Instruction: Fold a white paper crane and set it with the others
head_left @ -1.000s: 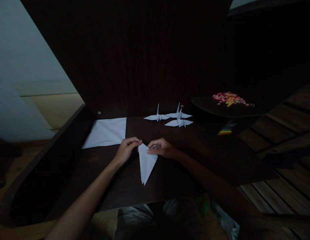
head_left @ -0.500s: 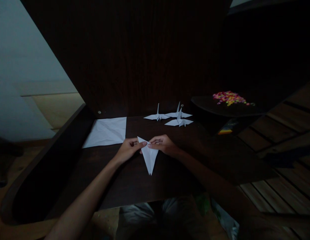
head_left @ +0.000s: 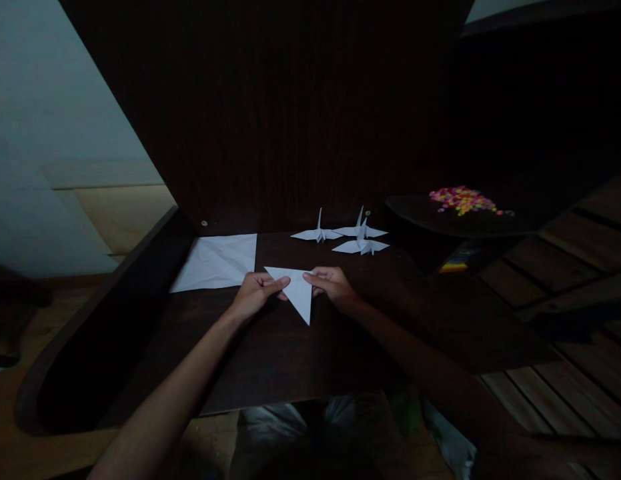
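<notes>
A folded white paper [head_left: 301, 295], triangular with its point toward me, is held between both hands above the dark desk [head_left: 270, 373]. My left hand [head_left: 259, 292] pinches its left corner, thumb on top. On the opposite side, my right hand [head_left: 331, 287] grips the upper right corner between thumb and fingers. Behind the hands stand three white paper cranes: one crane [head_left: 317, 235] on the left, another crane [head_left: 361, 231] at the back right, and a third crane [head_left: 363, 247] just in front of that one.
A creased white paper sheet [head_left: 217, 262] lies flat at the left of the desk. Many small colourful pieces [head_left: 463, 200] are heaped on a rounded dark shelf [head_left: 430, 219] at the right. A dark side panel [head_left: 105, 320] borders the desk on the left.
The folded paper has gone from a narrow kite with a split lower tip to a wider triangle with one point. My hands have moved slightly apart, still holding it.
</notes>
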A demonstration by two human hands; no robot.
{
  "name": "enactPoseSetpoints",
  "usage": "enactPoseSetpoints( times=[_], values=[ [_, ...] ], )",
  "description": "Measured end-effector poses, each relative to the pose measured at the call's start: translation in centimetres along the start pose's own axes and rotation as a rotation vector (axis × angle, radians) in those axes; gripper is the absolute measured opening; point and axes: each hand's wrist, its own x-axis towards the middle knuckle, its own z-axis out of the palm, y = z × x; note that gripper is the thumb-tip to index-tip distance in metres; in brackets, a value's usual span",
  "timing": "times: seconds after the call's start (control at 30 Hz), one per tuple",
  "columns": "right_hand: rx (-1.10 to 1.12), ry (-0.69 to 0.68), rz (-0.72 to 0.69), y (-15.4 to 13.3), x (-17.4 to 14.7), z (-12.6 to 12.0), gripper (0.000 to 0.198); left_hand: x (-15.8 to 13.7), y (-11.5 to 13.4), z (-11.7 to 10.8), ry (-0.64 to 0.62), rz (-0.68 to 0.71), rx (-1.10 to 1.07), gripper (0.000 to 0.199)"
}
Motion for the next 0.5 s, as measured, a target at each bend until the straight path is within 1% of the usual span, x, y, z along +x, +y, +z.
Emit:
enactPoseSetpoints(
  times=[0.1, 0.3, 0.43, 0.5],
  values=[
    [-0.009, 0.020, -0.020, -0.03, 0.00, 0.04, 0.041, -0.04, -0.03, -0.10, -0.052, -0.026, 0.008, 0.031],
    [-0.119, 0.052, -0.113, 0.03, 0.02, -0.35, 0.036, -0.20, -0.04, -0.13, -0.180, -0.092, -0.004, 0.029],
    [-0.102, 0.057, -0.124, 0.29, 0.13, -0.64, 0.035, -0.26, 0.12, -0.11, -0.256, -0.149, -0.085, 0.035],
    [-0.080, 0.057, -0.108, 0.27, 0.04, -0.64, 0.035, -0.28, 0.20, -0.12, -0.257, -0.157, -0.104, 0.037]
  ],
)
